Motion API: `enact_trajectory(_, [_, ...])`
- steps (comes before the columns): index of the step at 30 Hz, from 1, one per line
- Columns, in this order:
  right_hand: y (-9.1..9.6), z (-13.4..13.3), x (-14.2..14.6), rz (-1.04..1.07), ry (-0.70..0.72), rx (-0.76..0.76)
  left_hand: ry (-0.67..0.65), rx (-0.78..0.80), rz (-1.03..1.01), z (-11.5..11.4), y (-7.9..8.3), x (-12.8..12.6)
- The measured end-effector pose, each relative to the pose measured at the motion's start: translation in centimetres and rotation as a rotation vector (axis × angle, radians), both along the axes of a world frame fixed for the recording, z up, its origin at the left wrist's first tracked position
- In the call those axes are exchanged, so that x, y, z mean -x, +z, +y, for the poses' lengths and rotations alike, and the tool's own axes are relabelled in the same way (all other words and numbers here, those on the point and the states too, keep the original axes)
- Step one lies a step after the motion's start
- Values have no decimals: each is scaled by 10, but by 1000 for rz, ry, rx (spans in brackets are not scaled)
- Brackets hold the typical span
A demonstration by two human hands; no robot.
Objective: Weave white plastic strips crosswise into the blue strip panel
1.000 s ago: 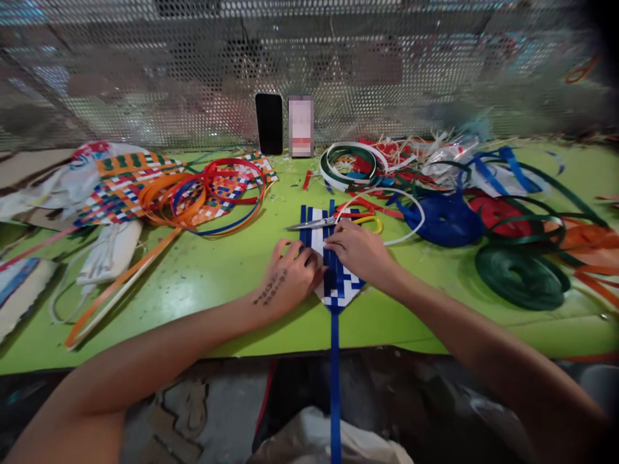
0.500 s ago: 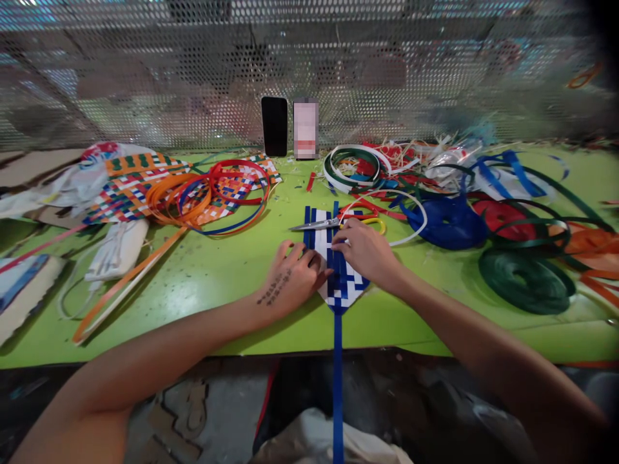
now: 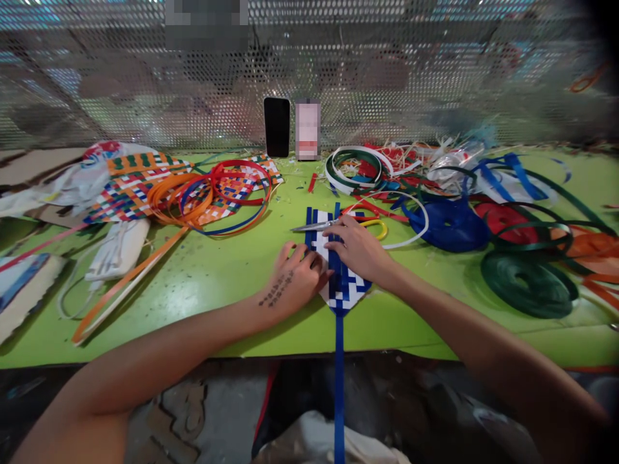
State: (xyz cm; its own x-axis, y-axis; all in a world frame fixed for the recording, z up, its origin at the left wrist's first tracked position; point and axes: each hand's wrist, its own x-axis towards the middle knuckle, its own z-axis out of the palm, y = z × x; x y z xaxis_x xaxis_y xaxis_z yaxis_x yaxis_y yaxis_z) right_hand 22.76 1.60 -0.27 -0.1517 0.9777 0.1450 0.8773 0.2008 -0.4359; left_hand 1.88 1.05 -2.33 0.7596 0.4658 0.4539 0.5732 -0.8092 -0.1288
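The left hand (image 3: pixel 302 277) and right hand (image 3: pixel 360 245) cover part of the blue-and-white weave (image 3: pixel 351 293), hiding the strips beneath; whether the fingertips pinch one is too small to tell. The right hand also hides the middle of the scissors (image 3: pixel 309 227). Dark marks on the left hand are too small to read. One phone (image 3: pixel 308 132) has a pixelated screen. Shapes behind the mesh (image 3: pixel 120 84) are blurred. The bottom edge cuts off a long blue strip (image 3: pixel 339 386); the right edge cuts off orange strips (image 3: pixel 599 287).
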Motion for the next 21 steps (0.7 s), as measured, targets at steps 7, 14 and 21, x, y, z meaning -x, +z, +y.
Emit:
enact_trajectory(7, [-14, 31, -2, 36, 142, 94, -4, -27, -2, 0, 1, -1])
enact_trajectory(14, [-12, 29, 5, 181, 164, 87, -3, -22, -3, -1, 3, -1])
enact_trajectory(21, [-12, 32, 15, 506, 37, 124, 7, -20, -7, -1, 4, -2])
